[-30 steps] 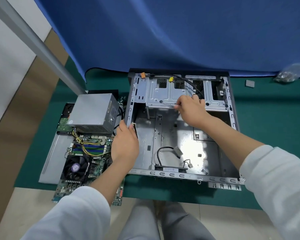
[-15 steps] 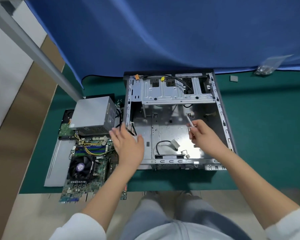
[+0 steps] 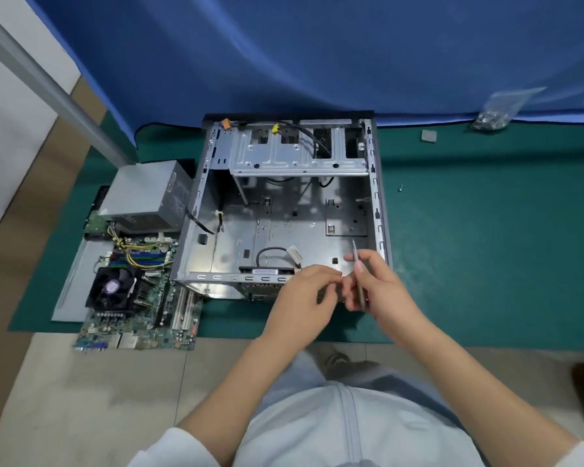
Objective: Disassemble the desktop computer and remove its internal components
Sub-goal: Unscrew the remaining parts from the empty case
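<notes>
both hands have come off the drive cage and left wall of the case (image 3: 284,210) and now meet just over its near rim. right hand (image 3: 381,284) pinches a thin metal tool (image 3: 358,274), shaft upright, tip over the case floor. left hand (image 3: 305,291) has its fingers curled toward the right hand's fingertips; whether it holds a small part, maybe a screw, i cannot tell, too blurred. reads as a pause between fasteners, with the case nearly stripped: only cables and a small bracket remain inside. motherboard (image 3: 135,298) and power supply (image 3: 149,197) lie out to the left on the green mat (image 3: 486,264). blue cloth (image 3: 317,55) hangs behind, a bag of screws (image 3: 496,112) at its foot, tiled floor below.
</notes>
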`<state>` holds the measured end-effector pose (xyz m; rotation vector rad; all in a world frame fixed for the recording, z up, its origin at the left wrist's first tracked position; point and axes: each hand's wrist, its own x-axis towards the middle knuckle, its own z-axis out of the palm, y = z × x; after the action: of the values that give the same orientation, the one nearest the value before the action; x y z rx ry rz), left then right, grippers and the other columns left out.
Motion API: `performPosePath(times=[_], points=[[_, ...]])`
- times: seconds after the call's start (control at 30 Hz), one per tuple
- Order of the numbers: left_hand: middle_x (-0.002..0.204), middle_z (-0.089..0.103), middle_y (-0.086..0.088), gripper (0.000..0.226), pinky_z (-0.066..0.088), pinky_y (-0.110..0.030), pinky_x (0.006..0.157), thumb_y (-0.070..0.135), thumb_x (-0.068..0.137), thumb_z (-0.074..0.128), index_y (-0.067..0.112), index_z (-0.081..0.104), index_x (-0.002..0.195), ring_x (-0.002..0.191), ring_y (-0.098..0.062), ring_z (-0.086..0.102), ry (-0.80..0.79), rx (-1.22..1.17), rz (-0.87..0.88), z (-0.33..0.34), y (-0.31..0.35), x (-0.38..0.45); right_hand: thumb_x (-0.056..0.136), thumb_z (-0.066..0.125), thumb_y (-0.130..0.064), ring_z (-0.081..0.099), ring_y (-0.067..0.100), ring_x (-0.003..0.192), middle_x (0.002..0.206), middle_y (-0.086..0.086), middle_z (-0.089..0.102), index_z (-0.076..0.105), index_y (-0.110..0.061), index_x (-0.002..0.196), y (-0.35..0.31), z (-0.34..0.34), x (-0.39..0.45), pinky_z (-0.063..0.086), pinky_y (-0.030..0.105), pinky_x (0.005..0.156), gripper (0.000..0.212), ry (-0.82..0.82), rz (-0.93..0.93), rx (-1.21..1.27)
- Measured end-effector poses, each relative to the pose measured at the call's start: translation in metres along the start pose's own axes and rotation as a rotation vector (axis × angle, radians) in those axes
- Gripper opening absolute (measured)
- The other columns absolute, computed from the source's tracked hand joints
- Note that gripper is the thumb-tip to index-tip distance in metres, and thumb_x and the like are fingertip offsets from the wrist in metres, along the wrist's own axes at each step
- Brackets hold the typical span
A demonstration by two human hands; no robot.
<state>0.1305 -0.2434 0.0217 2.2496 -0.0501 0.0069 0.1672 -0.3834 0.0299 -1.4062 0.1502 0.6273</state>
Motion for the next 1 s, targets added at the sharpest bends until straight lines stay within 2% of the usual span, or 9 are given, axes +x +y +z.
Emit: performPosePath(times=[0.1,0.2,0.3,0.37,0.5,0.63,0.73,0.9,1.0], points=[[0.086,0.069,0.015,0.025,0.049,-0.015,0.074,0.006,0.087,0.055,0.026,0.070,0.088,0.074,-0.003,0.063,0.176,-0.199,-0.249,0.012,0.008,-0.013,0.103,0.032,-0.010,0.055,0.018,0.050,0.059,0.005,0.059,0.048,-0.014,0.094,0.012,-0.001,-0.010,0.045,0.028,0.054,0.018,-0.058,0.092,0.007],[0.075,0.072,0.005,0.017,0.056,-0.030,0.074,0.011,0.087,0.059,0.021,0.070,0.080,0.069,-0.014,0.066,0.147,-0.403,-0.576,0.019,0.009,-0.011,0.101,0.035,-0.002,0.055,0.017,0.058,0.062,0.005,0.058,0.050,-0.012,0.088,0.020,0.000,-0.011,0.048,0.031,0.064,0.022,-0.091,0.161,-0.067],[0.065,0.069,0.009,0.022,0.046,-0.010,0.062,0.014,0.087,0.059,0.021,0.070,0.069,0.061,0.000,0.061,0.114,-0.384,-0.600,0.020,0.010,-0.005,0.100,0.035,0.001,0.057,0.013,0.067,0.071,0.005,0.061,0.055,-0.011,0.086,0.021,-0.004,-0.009,0.048,0.032,0.075,0.028,-0.112,0.190,-0.139],[0.057,0.065,0.011,0.025,0.041,-0.006,0.052,0.010,0.087,0.058,0.021,0.070,0.068,0.050,0.005,0.055,0.058,-0.454,-0.628,0.023,0.014,-0.004,0.100,0.033,0.003,0.060,0.009,0.066,0.076,0.007,0.063,0.057,-0.006,0.092,0.023,-0.006,-0.008,0.049,0.023,0.072,0.026,-0.135,0.199,-0.166],[0.078,0.068,-0.001,0.014,0.047,-0.010,0.051,0.008,0.089,0.063,0.005,0.070,0.101,0.059,0.002,0.061,-0.005,-0.550,-0.698,0.036,0.017,-0.003,0.099,0.034,0.006,0.061,0.011,0.070,0.084,0.011,0.063,0.056,0.005,0.106,0.028,-0.014,-0.009,0.047,0.011,0.063,0.024,-0.135,0.213,-0.190],[0.082,0.067,-0.005,0.021,0.046,-0.008,0.051,0.006,0.087,0.065,-0.001,0.066,0.107,0.054,0.006,0.061,-0.030,-0.650,-0.759,0.039,0.011,-0.002,0.100,0.034,0.001,0.064,0.022,0.081,0.090,0.014,0.068,0.057,-0.001,0.104,0.031,-0.017,-0.009,0.053,0.028,0.080,0.023,-0.134,0.310,-0.157],[0.079,0.066,-0.002,0.023,0.044,-0.007,0.052,0.004,0.086,0.066,-0.003,0.065,0.108,0.052,0.008,0.059,-0.046,-0.695,-0.783,0.044,0.010,-0.002,0.102,0.033,-0.005,0.065,0.021,0.076,0.077,0.003,0.070,0.056,-0.009,0.101,0.034,-0.017,-0.010,0.050,0.038,0.078,0.024,-0.118,0.401,-0.135],[0.064,0.058,-0.001,0.023,0.042,-0.010,0.045,0.004,0.088,0.063,-0.003,0.065,0.110,0.042,0.002,0.051,-0.071,-0.756,-0.828,0.051,0.014,0.001,0.104,0.030,-0.010,0.064,0.020,0.073,0.081,0.006,0.067,0.054,-0.011,0.103,0.033,-0.021,-0.011,0.050,0.039,0.072,0.024,-0.067,0.463,-0.096],[0.053,0.049,-0.002,0.021,0.037,-0.015,0.042,0.006,0.089,0.062,-0.001,0.066,0.108,0.040,-0.005,0.040,-0.103,-0.768,-0.843,0.052,0.014,0.002,0.104,0.030,-0.009,0.062,0.018,0.065,0.072,0.003,0.065,0.055,-0.013,0.096,0.032,-0.021,-0.012,0.051,0.037,0.065,0.026,-0.029,0.482,-0.068]])
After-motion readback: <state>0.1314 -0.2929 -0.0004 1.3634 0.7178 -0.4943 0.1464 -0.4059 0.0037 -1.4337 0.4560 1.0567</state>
